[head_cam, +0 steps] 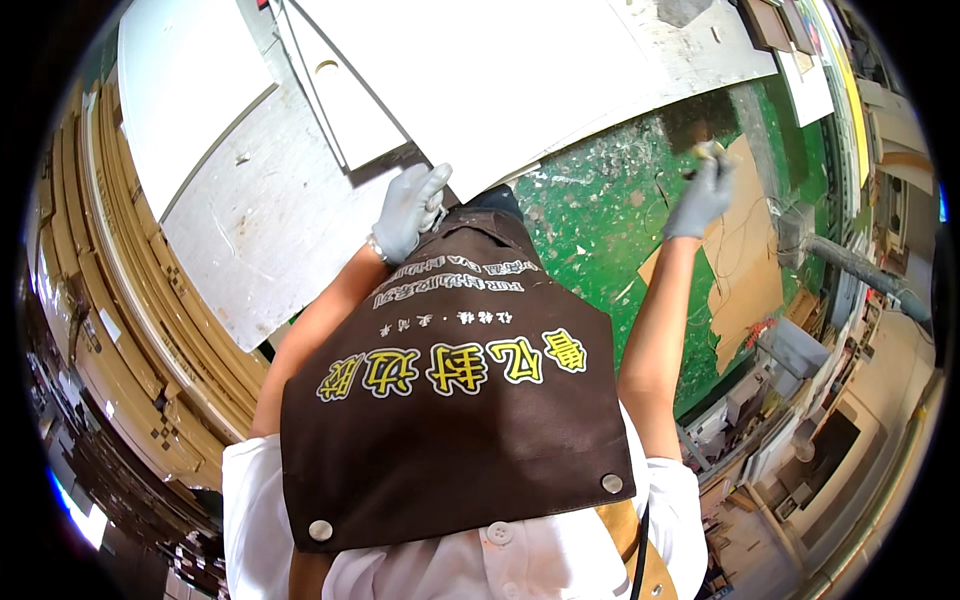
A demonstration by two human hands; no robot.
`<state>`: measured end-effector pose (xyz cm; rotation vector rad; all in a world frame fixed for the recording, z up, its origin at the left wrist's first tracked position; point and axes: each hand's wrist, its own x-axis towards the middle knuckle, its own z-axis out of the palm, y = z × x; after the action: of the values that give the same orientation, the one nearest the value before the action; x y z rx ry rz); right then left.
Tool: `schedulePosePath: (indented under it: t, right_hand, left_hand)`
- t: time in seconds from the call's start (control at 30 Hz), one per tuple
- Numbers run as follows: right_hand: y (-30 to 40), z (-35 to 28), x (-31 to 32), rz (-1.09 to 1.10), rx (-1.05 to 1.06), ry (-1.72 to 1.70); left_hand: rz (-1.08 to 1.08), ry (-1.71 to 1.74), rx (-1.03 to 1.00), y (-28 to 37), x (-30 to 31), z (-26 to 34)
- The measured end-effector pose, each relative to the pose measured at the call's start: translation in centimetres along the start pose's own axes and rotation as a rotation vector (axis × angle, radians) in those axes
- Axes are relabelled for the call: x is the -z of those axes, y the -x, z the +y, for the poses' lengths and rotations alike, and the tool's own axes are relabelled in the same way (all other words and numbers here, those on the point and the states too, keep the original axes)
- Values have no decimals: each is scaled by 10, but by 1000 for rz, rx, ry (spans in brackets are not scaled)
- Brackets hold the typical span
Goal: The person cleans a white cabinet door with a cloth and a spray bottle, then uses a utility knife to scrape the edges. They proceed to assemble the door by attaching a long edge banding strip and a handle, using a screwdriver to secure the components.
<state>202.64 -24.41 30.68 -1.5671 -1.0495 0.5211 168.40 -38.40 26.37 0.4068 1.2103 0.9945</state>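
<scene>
My left hand [409, 206], in a grey work glove, is beside the near corner of a large white panel [525, 67]. Its fingers are curled in front of my apron [465, 435]; whether anything is in them cannot be made out. Out to the right, my right hand [703, 196], gloved the same way, is raised over the green floor [592, 217]. A small yellowish object [709, 150] sits at its fingertips, too blurred to name. A narrower white panel with a round hole [352, 112] lies left of the large one.
Another white panel [195, 82] rests on the scuffed grey work surface [255, 225]. Long cardboard-wrapped packs [142, 360] are stacked at the left. Torn cardboard [739, 270] covers floor at the right, near a grey pipe [862, 262]. Dark boards [766, 26] lie at the far right corner.
</scene>
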Motion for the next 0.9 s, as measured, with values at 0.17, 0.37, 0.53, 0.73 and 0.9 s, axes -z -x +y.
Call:
schedulePosePath:
  t: [0.17,0.37,0.53,0.73,0.9]
  right_hand:
    - [109,-14,-40,-688,-124,215]
    - [164,-33,-83,-785,-68,489]
    - [154,-18,-78,-871,-256,240]
    - [155,-17,-68,-800,-476,-60]
    - [143,-16,-62,-799,-355,163]
  left_hand:
    - [45,-52,20,0,-4,1]
    - [42,-86,31,3,-6,5]
    - [47,-128,-7,1,-5,5]
    - [19,-104,-46,0,0,-1]
    - [46,-111,-47,-2,-2,-3]
